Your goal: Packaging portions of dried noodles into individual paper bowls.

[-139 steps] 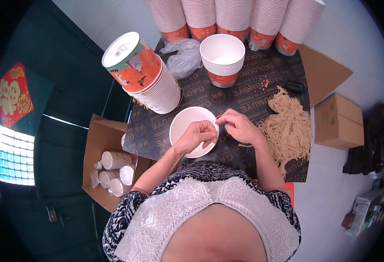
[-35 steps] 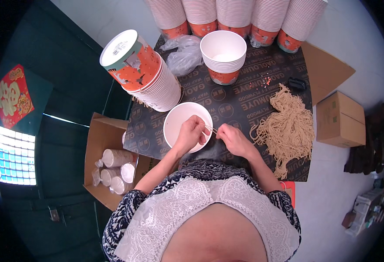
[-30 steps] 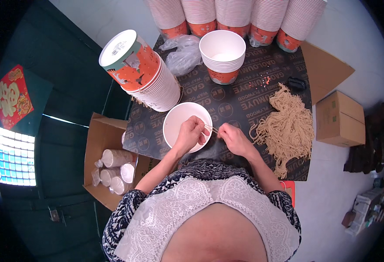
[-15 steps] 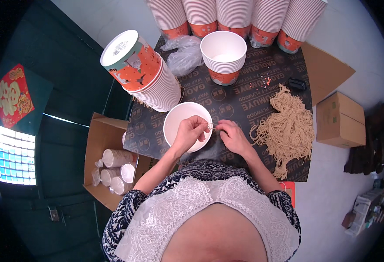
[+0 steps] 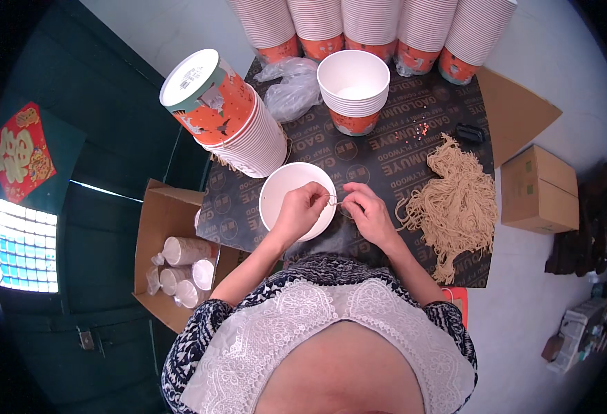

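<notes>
My left hand (image 5: 302, 211) is over the near right part of a white paper bucket (image 5: 276, 188), which stands near the table's front edge. Its thumb and fingers pinch a thin beige cord (image 5: 333, 201). On the other side, my right hand (image 5: 365, 212) pinches the same cord just past the bucket's right rim. A short stretch of it shows between my fingertips; the rest is hidden. Farther right lies a loose heap of beige cords (image 5: 455, 207).
Left of the bucket leans a tall stack of orange-printed paper buckets (image 5: 245, 131). A shorter stack (image 5: 354, 86) stands behind, with a clear plastic bag (image 5: 293, 93) beside it. A black object (image 5: 470, 133) lies back right. An open carton (image 5: 153, 234) with wrapped stacks sits left of the table.
My right fingers have shifted slightly and lifted a little apart from each other. My left hand stays nearly in place, still pinching the cord.
</notes>
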Tool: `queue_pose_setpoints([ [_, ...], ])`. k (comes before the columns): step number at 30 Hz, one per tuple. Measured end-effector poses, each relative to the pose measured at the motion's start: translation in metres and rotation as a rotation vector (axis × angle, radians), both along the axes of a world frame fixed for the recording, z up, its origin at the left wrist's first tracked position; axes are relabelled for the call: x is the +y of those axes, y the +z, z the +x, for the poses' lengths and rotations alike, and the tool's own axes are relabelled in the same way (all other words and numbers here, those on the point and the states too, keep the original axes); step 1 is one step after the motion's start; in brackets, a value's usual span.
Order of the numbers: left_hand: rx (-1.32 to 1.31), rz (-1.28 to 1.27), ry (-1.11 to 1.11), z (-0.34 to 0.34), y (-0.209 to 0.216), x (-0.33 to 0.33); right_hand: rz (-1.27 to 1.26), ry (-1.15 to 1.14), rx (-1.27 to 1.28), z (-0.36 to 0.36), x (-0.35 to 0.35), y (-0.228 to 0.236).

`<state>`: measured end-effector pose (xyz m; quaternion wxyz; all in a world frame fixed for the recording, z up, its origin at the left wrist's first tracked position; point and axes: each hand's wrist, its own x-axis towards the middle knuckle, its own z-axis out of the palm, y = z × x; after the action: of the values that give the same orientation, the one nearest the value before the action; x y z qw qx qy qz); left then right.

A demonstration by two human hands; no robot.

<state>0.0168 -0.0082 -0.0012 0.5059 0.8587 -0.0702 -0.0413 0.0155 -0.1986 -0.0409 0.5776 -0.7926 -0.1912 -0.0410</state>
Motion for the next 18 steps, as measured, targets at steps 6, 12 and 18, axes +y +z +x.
queue_pose_setpoints([
  [6,-0.147,0.113,-0.067,-0.004,0.011,-0.006,0.159,-0.014,0.068,0.001,0.008,-0.003],
  [12,-0.111,0.203,-0.116,-0.005,0.020,-0.005,0.207,-0.020,0.148,0.000,0.015,-0.011],
  [18,-0.118,0.219,-0.137,-0.007,0.018,-0.004,0.162,-0.072,0.185,0.001,0.018,-0.015],
])
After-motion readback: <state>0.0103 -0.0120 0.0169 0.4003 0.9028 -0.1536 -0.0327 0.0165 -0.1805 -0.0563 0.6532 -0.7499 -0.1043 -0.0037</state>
